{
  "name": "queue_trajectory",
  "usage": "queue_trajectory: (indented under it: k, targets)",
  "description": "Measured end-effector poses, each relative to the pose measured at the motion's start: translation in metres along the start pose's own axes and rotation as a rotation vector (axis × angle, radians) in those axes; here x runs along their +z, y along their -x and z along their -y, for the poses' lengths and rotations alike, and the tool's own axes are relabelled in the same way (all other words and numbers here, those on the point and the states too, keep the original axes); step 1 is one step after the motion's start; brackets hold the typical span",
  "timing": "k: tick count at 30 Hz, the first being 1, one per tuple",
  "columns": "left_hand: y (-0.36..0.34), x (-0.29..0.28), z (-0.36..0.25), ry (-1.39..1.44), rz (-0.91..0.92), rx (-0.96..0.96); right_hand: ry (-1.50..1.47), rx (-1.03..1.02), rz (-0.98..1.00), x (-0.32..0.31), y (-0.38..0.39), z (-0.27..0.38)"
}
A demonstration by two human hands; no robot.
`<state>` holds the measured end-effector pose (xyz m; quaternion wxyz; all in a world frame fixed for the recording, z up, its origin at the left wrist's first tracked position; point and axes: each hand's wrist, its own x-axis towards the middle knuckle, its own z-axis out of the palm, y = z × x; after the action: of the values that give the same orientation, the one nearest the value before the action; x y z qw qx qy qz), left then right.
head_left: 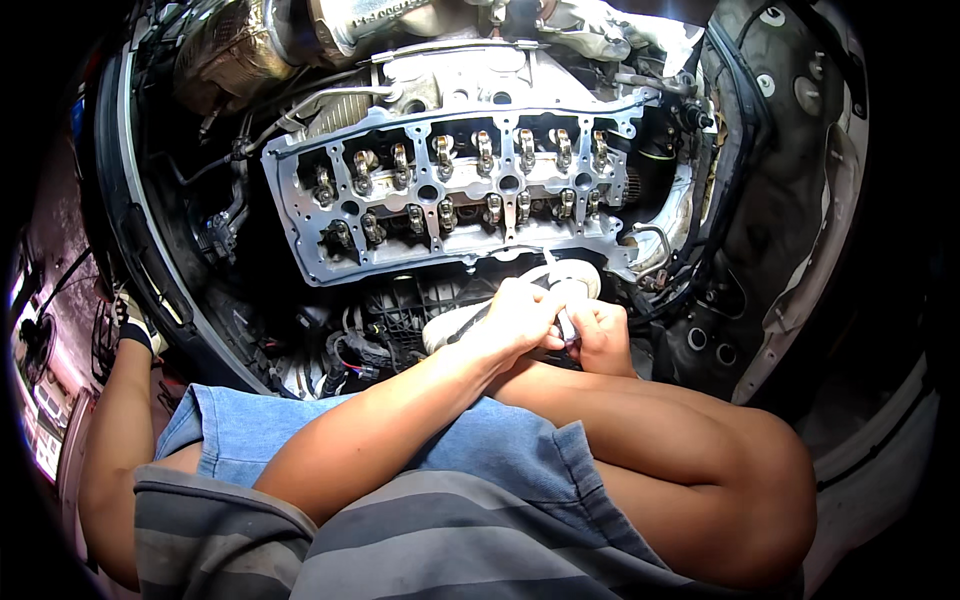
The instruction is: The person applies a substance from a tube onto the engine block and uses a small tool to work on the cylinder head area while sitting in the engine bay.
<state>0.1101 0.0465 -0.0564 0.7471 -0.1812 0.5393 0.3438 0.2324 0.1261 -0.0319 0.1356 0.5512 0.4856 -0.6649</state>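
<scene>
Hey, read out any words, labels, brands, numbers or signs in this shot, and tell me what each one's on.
Silver metal housing at the top: a row of raised characters, which I won't copy out.
Pale object between the left hand and right hand: partly covered; nothing legible.
Cylinder head: no lettering I can make out.
Far left edge: too blurred and small to read.
</scene>
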Motion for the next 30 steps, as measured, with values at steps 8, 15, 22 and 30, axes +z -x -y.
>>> queue_trajectory:
  k: [8,15,22,30]
  targets:
    - [-0.003,0.005,-0.002,-0.005,0.044,0.026,-0.032,-0.037,-0.035,-0.003,0.001,-0.007]
    - [-0.007,0.009,-0.004,-0.032,0.063,0.066,-0.076,-0.073,-0.064,-0.007,0.001,-0.013]
    - [-0.019,0.014,-0.001,-0.108,0.113,0.12,-0.105,-0.057,-0.093,-0.011,0.002,-0.013]
    - [-0.022,0.019,-0.01,-0.211,0.14,0.218,-0.151,-0.066,-0.155,-0.014,-0.001,-0.02]
